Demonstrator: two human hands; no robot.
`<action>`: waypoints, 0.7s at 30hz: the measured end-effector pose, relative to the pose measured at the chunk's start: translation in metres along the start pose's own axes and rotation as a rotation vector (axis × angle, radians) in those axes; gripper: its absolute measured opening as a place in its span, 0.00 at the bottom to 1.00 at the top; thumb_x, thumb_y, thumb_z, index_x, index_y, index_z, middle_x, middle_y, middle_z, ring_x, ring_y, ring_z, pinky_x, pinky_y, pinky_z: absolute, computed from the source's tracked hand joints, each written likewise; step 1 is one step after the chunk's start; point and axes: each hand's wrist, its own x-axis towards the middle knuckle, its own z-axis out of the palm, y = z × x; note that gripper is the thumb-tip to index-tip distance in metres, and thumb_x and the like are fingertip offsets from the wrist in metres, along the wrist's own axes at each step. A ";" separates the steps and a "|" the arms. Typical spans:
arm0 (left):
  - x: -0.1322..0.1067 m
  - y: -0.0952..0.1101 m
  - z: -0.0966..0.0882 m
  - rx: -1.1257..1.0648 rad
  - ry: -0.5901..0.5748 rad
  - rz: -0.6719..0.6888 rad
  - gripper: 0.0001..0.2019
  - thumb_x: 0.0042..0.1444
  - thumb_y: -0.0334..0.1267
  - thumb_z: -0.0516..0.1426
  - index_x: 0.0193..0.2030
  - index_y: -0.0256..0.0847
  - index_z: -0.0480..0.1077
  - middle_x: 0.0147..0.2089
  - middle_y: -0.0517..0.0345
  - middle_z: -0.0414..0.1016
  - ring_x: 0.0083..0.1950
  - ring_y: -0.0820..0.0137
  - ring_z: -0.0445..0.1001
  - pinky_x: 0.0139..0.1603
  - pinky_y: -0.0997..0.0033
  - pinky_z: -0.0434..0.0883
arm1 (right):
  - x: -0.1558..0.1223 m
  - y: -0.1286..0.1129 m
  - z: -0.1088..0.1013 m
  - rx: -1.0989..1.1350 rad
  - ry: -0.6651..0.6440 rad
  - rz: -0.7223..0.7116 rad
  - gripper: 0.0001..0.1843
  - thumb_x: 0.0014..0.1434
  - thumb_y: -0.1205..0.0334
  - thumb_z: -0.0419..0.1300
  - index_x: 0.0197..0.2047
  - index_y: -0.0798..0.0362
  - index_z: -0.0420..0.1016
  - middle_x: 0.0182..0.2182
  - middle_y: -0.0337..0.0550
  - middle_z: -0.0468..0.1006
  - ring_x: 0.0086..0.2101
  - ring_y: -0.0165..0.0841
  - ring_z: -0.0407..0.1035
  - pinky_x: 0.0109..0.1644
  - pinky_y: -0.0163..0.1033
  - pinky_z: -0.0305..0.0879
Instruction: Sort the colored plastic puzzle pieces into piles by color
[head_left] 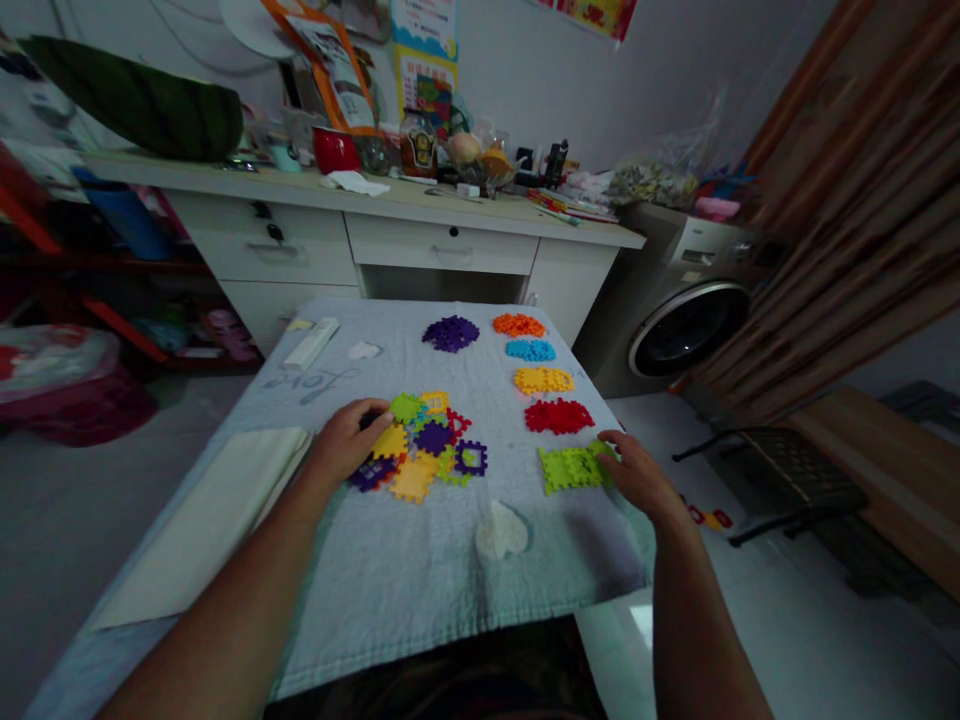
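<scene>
I'd go lightly: left grip (347, 438) at the mixed pile (433, 437), right grip (634, 468) at green tiles (568, 469) rightward; I can't tell their closure.

The table (420, 590) stands in front of the desk (442, 245); the washing machine (664, 260) stands right of the desk. On the table, the heap of pieces (433, 438) lies between the left hand (351, 437) and the column of five piles (544, 380). The single pile (450, 334) lies behind the heap. The right hand (630, 470) is at the right end of the column's nearest pile (568, 469).
</scene>
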 end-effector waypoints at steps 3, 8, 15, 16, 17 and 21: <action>-0.001 0.002 -0.001 -0.002 0.009 0.012 0.22 0.52 0.56 0.54 0.43 0.40 0.74 0.45 0.51 0.79 0.46 0.59 0.76 0.53 0.60 0.70 | -0.002 -0.005 0.002 -0.002 -0.011 0.003 0.20 0.58 0.62 0.54 0.53 0.57 0.72 0.51 0.55 0.74 0.50 0.41 0.70 0.57 0.47 0.64; -0.001 0.000 -0.001 0.013 0.002 0.035 0.21 0.53 0.55 0.54 0.44 0.41 0.74 0.44 0.52 0.79 0.45 0.61 0.76 0.52 0.61 0.71 | 0.000 -0.008 0.005 0.036 0.020 -0.018 0.20 0.58 0.61 0.54 0.53 0.56 0.71 0.50 0.55 0.74 0.50 0.41 0.70 0.54 0.46 0.67; -0.001 -0.003 0.000 0.031 0.048 0.051 0.21 0.53 0.54 0.54 0.44 0.40 0.74 0.46 0.50 0.77 0.49 0.59 0.74 0.56 0.59 0.69 | -0.003 -0.004 0.002 0.033 0.119 -0.086 0.19 0.56 0.62 0.52 0.50 0.56 0.73 0.49 0.55 0.75 0.51 0.43 0.69 0.58 0.51 0.64; -0.001 -0.002 0.000 0.031 0.057 0.052 0.21 0.53 0.54 0.54 0.44 0.40 0.74 0.47 0.50 0.77 0.49 0.59 0.74 0.57 0.59 0.69 | -0.003 -0.009 0.001 0.042 0.146 -0.110 0.18 0.56 0.62 0.52 0.49 0.55 0.73 0.49 0.55 0.75 0.51 0.43 0.69 0.59 0.52 0.63; -0.002 -0.001 -0.001 0.028 0.062 0.050 0.21 0.53 0.54 0.54 0.44 0.40 0.74 0.47 0.50 0.77 0.50 0.59 0.74 0.57 0.59 0.69 | -0.003 -0.015 0.000 0.053 0.175 -0.140 0.18 0.56 0.62 0.53 0.48 0.55 0.73 0.49 0.54 0.75 0.51 0.44 0.69 0.59 0.53 0.62; -0.003 0.004 -0.002 -0.012 0.051 0.000 0.21 0.54 0.52 0.52 0.47 0.41 0.73 0.49 0.51 0.77 0.51 0.60 0.74 0.59 0.59 0.68 | -0.001 -0.064 0.004 0.109 0.198 -0.334 0.14 0.58 0.64 0.52 0.46 0.52 0.73 0.47 0.50 0.76 0.50 0.42 0.68 0.59 0.52 0.61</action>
